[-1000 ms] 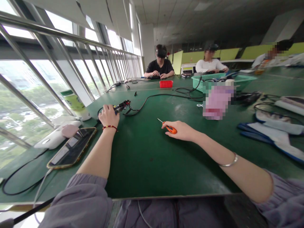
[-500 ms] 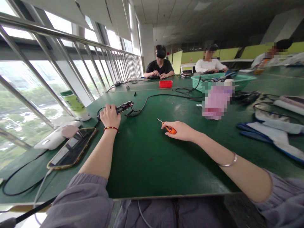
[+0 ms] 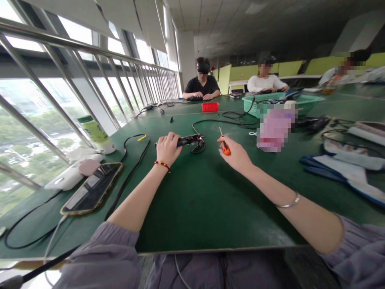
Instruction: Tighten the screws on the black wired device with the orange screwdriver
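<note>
Brought black device [image 3: 189, 141] rightward over desk [image 3: 186, 208] w/ L hand [image 3: 168, 149], ending up nearer (but not touching) the orange-handled screwdriver [image 3: 226, 149]. Gripped device from above, palm down, reaching fwd at a slant; held screwdriver in R hand [image 3: 236, 155], aiming shaft up & away fr. body. Trailed black cable [image 3: 131, 173] out at L.

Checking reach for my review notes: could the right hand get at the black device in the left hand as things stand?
Probably yes: green tabletop shows between the right hand and the black device, leaving the way free, though the orange screwdriver in that hand's grip might hinder grasping.
</note>
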{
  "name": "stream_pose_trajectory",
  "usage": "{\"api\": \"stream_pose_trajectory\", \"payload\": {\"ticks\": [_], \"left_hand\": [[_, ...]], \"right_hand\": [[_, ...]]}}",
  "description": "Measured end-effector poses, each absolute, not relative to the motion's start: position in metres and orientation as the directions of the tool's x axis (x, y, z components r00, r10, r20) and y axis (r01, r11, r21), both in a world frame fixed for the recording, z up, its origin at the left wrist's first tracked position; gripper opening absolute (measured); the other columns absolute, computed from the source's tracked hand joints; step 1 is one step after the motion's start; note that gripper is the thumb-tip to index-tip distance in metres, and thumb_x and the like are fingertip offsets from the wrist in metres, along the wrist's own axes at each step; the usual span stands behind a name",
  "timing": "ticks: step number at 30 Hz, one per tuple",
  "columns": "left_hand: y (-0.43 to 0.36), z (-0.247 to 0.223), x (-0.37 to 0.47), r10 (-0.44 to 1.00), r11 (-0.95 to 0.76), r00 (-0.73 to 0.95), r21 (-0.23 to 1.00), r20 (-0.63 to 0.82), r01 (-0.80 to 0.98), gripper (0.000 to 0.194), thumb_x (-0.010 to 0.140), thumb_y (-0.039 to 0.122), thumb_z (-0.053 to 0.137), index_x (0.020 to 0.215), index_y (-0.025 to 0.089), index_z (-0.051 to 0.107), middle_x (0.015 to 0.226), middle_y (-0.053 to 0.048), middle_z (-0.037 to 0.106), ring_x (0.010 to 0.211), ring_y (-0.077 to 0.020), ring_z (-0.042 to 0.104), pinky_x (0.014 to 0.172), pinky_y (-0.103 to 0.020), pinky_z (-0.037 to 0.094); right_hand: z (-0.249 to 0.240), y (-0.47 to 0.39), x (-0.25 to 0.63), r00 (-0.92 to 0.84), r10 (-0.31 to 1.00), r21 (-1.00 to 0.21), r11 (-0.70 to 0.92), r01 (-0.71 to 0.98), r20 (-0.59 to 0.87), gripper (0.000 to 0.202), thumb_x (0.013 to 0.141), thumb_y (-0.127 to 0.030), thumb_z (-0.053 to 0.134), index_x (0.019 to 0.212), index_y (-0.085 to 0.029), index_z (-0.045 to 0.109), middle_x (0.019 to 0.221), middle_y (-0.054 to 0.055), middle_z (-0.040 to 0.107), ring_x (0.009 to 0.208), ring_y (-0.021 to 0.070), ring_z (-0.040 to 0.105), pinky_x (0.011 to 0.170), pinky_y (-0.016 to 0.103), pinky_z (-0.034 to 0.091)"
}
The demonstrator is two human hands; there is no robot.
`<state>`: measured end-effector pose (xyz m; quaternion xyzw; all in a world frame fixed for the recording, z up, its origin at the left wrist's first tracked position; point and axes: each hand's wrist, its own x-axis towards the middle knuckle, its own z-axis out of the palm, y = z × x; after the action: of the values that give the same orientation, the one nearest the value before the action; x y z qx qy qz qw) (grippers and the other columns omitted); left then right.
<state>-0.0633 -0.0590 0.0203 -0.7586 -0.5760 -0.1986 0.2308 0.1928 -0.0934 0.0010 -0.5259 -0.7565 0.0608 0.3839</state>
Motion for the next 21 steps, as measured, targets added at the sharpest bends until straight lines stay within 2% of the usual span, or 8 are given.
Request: {"api": "stream_pose_trajectory", "payload": {"ticks": [6, 9, 12, 17, 21], "left_hand": [[-0.067, 0.015, -0.029, 0.764, -0.485, 0.437, -0.025, 0.476, 0.874, 0.028, 0.085, 0.037, 0.058, 0.109, 0.022, 0.062, 0.109, -0.005, 0.062, 0.097, -0.0220, 0.059, 0.085, -0.034, 0.042], [-0.069, 0.012, -0.018, 0.732, -0.572, 0.531, -0.040, 0.427, 0.819, 0.035, 0.085, 0.042, 0.059, 0.113, 0.022, 0.063, 0.108, -0.005, 0.066, 0.101, -0.0230, 0.058, 0.092, -0.036, 0.040], [-0.069, 0.010, -0.011, 0.733, -0.593, 0.556, -0.032, 0.391, 0.805, 0.040, 0.088, 0.044, 0.055, 0.119, 0.019, 0.061, 0.109, -0.007, 0.067, 0.104, -0.0230, 0.058, 0.096, -0.037, 0.038], [-0.060, 0.013, -0.030, 0.816, -0.481, 0.419, 0.065, 0.397, 0.874, 0.042, 0.097, 0.034, 0.031, 0.125, 0.018, 0.058, 0.120, -0.007, 0.064, 0.110, -0.0211, 0.057, 0.097, -0.035, 0.039], [-0.045, 0.011, -0.073, 0.898, -0.238, 0.192, 0.069, 0.395, 0.969, 0.046, 0.087, 0.016, 0.034, 0.129, 0.015, 0.055, 0.130, -0.009, 0.058, 0.117, -0.0232, 0.053, 0.100, -0.036, 0.040]], "right_hand": [[0.000, -0.087, 0.197, -0.092, 0.807, -0.467, 0.427, 0.774, 0.584, 0.037, 0.079, -0.021, 0.050, 0.117, -0.020, 0.053, 0.111, 0.010, 0.063, 0.101, 0.0253, 0.058, 0.088, 0.039, 0.045], [0.001, -0.087, 0.197, -0.121, 0.817, -0.458, 0.431, 0.778, 0.564, 0.037, 0.079, -0.023, 0.051, 0.116, -0.021, 0.054, 0.107, 0.009, 0.063, 0.098, 0.0253, 0.059, 0.088, 0.039, 0.045], [-0.001, -0.086, 0.198, -0.164, 0.839, -0.463, 0.437, 0.771, 0.519, 0.036, 0.079, -0.024, 0.053, 0.114, -0.021, 0.055, 0.104, 0.008, 0.065, 0.097, 0.0249, 0.060, 0.088, 0.039, 0.045], [-0.003, -0.082, 0.200, -0.156, 0.873, -0.519, 0.408, 0.751, 0.461, 0.040, 0.077, -0.024, 0.055, 0.117, -0.021, 0.054, 0.108, 0.008, 0.065, 0.097, 0.0238, 0.061, 0.086, 0.038, 0.047], [-0.004, -0.080, 0.201, -0.127, 0.900, -0.537, 0.357, 0.764, 0.417, 0.044, 0.075, -0.023, 0.056, 0.119, -0.018, 0.053, 0.113, 0.011, 0.064, 0.100, 0.0244, 0.061, 0.088, 0.038, 0.047]]}}
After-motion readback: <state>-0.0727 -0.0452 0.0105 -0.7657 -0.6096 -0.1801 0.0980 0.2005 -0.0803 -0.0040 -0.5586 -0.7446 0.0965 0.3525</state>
